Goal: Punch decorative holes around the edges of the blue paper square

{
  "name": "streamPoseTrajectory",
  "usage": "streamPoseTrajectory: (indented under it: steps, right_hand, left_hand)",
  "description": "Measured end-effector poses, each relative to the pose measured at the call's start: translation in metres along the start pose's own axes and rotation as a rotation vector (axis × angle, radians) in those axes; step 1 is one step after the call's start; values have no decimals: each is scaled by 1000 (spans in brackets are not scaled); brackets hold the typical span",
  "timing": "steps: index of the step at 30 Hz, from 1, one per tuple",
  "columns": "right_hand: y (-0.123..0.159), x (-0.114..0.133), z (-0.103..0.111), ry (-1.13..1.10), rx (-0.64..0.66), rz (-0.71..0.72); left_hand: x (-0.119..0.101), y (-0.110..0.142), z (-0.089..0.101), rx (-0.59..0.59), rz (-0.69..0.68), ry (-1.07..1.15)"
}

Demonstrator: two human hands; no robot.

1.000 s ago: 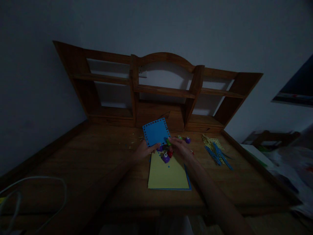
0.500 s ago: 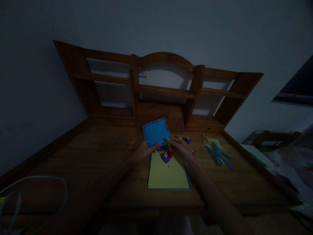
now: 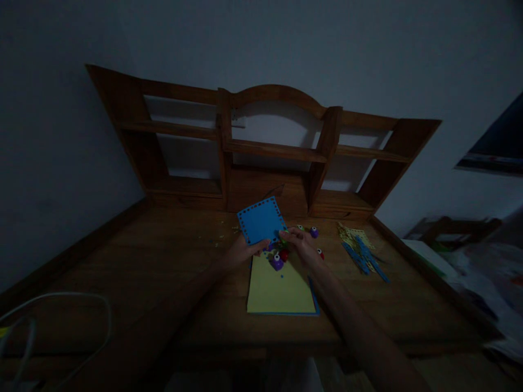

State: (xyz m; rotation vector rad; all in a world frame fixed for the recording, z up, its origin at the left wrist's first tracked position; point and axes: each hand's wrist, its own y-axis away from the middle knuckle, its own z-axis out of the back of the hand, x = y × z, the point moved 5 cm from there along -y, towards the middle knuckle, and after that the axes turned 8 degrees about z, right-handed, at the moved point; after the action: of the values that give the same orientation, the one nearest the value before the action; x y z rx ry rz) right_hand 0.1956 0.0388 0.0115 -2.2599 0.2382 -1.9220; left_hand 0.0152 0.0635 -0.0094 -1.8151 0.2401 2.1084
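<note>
My left hand (image 3: pixel 241 253) pinches the lower edge of a blue paper square (image 3: pixel 260 220) with punched holes round its border and holds it tilted up above the desk. My right hand (image 3: pixel 301 246) is closed on a small green punch (image 3: pixel 281 237) at the square's lower right corner. A purple punch (image 3: pixel 277 262) and a red punch (image 3: pixel 284 254) sit just under the hands, on a yellow sheet (image 3: pixel 280 288) that lies over a blue sheet.
Two more small punches (image 3: pixel 312 232) stand behind my right hand. Yellow and blue paper strips (image 3: pixel 360 249) lie to the right. A wooden shelf unit (image 3: pixel 261 147) backs the desk (image 3: pixel 134 267). White cable (image 3: pixel 61 321) loops at the near left. Clutter lies beyond the desk's right edge.
Almost nothing differs. Both hands stay at the blue square's lower edge; the view has shifted slightly.
</note>
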Motion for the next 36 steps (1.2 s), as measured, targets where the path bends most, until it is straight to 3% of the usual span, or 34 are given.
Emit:
streamPoseTrajectory:
  steps: [4, 7, 18, 36]
  right_hand:
    - [-1, -1, 7, 64, -48, -14]
    - [-1, 1, 6, 95, -11, -57]
    - [1, 1, -6, 78, 174, -25]
    - [5, 7, -10, 53, 149, -14]
  left_hand:
    - [-4, 1, -1, 47, -30, 4]
    - [-9, 1, -2, 79, -55, -26]
    - [-14, -2, 6, -44, -74, 1]
    - [-10, -5, 10, -93, -43, 28]
